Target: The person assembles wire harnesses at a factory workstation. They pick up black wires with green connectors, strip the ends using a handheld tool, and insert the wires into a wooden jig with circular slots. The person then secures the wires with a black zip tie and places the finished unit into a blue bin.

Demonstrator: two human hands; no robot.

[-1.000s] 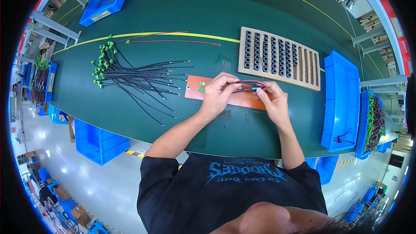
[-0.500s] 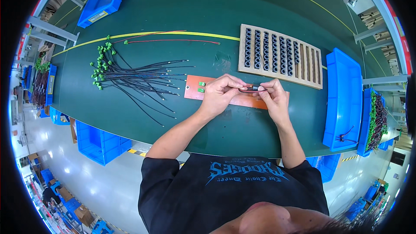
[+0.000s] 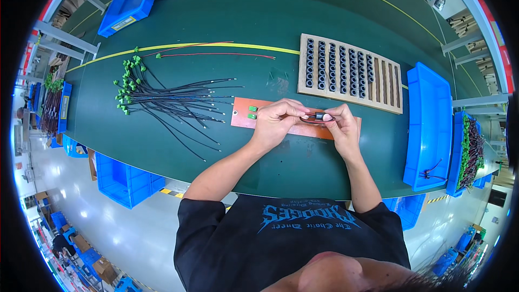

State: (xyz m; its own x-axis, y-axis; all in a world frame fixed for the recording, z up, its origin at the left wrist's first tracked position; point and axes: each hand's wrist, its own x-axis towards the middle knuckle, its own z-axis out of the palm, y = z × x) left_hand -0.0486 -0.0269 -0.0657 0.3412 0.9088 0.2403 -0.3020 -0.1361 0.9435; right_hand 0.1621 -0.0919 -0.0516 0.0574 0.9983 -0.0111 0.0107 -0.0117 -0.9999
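Lying open between the orange board [image 3: 292, 125] and the near table edge [image 3: 303, 184] — bare green mat, passable. Blocking the left: black wire bundle [image 3: 173, 100] fanning toward the board. Standing just behind the board: wooden slotted rack [image 3: 351, 73]. Closing the right flank — blue bin [image 3: 430, 124]. Crossing the far strip: two red leads [image 3: 216, 54].

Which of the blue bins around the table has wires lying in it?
The long blue bin at the table's right end: a small dark wire bundle lies in its near end. The blue bin at the far left looks empty.
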